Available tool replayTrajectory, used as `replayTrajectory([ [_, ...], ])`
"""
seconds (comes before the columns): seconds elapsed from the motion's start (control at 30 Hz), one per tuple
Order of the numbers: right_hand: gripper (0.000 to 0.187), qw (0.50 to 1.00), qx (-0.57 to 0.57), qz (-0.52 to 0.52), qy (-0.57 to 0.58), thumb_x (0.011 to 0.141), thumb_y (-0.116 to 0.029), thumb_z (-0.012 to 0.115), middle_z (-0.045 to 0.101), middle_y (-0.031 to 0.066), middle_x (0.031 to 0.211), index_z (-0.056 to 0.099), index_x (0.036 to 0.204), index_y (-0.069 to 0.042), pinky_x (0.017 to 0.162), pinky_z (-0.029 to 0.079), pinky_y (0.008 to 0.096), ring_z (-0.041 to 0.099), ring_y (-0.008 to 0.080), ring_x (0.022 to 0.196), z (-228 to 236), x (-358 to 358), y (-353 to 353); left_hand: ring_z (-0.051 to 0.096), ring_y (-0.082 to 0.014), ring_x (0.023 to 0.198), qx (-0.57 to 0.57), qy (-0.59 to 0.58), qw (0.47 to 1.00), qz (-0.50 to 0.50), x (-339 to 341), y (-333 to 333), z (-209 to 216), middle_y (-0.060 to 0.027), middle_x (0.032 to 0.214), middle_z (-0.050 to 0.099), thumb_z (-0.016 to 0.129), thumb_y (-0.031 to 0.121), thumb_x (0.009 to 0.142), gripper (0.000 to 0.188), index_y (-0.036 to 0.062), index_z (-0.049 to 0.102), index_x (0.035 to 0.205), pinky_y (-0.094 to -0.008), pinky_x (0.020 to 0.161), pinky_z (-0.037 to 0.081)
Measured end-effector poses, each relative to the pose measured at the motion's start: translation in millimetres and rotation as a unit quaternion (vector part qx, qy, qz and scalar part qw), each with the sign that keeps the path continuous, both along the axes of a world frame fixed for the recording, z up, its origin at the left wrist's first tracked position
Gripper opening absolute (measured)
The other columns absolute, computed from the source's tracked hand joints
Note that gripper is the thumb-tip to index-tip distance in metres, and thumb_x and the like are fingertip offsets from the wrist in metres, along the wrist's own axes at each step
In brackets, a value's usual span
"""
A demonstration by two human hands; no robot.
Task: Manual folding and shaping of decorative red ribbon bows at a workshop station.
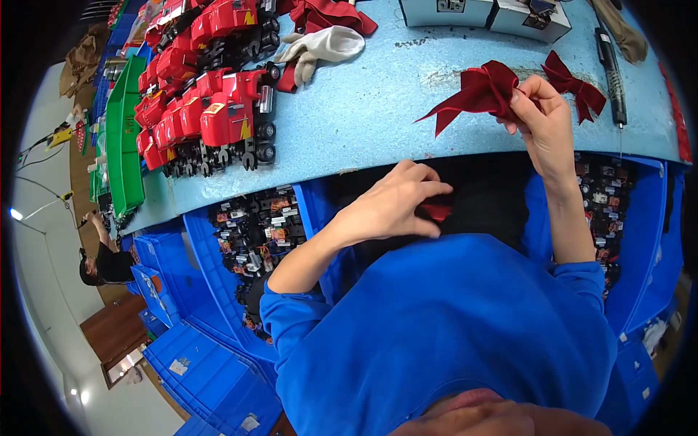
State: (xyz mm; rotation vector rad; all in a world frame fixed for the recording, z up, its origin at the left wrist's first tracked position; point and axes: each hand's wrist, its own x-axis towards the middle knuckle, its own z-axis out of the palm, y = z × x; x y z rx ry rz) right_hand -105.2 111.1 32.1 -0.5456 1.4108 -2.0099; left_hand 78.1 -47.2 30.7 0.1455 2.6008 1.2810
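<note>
My right hand (pixel 544 120) is raised over the blue table and pinches a dark red fabric bow (pixel 483 91) between thumb and fingertips. A second dark red bow (pixel 574 86) lies on the tabletop just beyond that hand. Below the table edge, my left hand (pixel 403 203) hovers at my dark lap with its fingers curved and the thumb apart. A scrap of red (pixel 436 212) shows between thumb and fingers; it seems to rest on the lap, and its kind cannot be made out.
Red toy trucks (pixel 225 109) crowd the table's left side, beside a green tray (pixel 123 138). A white glove (pixel 327 47) lies on red fabric. A pen-shaped electric screwdriver (pixel 612 76) is at right. Blue crates (pixel 207 254) of small parts flank me. A person (pixel 109 258) works far left.
</note>
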Motion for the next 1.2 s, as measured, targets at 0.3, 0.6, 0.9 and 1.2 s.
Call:
replayTrajectory([
  [0.3,0.012,0.992,-0.031,0.071,0.095,0.082,0.000,0.058,0.057,0.0085,0.075,0.047,0.078,-0.002,0.048,0.042,0.0211,0.052,0.0103,0.058,2,9,9,0.056,-0.0113,0.088,0.255,0.050,0.904,0.338,-16,-26,35,-0.0067,0.092,0.060,0.056,0.009,0.086,0.017,-0.0009,0.055,0.100,-0.0241,0.078,0.043],
  [0.6,0.012,0.979,-0.058,0.136,0.137,0.077,0.002,0.064,0.060,0.0088,0.083,0.052,0.079,-0.001,0.063,0.046,0.0229,0.056,0.0113,0.072,3,18,8,0.056,-0.0097,0.086,0.387,-0.053,0.881,0.267,-26,-9,47,-0.0043,0.093,0.059,0.064,0.014,0.083,0.022,-0.0005,0.054,0.096,-0.0227,0.075,0.045],
  [0.9,0.007,0.996,0.026,0.029,0.076,0.082,0.006,0.057,0.059,0.0107,0.098,0.055,0.087,0.003,0.075,0.048,0.0238,0.057,0.0110,0.085,0,25,1,0.058,-0.0136,0.069,0.123,0.204,0.923,0.304,-28,6,34,-0.0082,0.079,0.060,0.065,0.005,0.076,0.015,-0.0007,0.057,0.088,-0.0243,0.062,0.046],
  [1.2,0.011,0.918,0.041,0.010,0.393,0.075,0.002,0.065,0.060,0.0148,0.097,0.057,0.083,0.003,0.072,0.047,0.0274,0.059,0.0190,0.084,-5,29,4,0.059,-0.0131,0.073,0.239,0.117,0.922,0.280,-33,1,31,-0.0073,0.084,0.062,0.061,0.013,0.082,0.021,-0.0008,0.059,0.098,-0.0241,0.064,0.046],
])
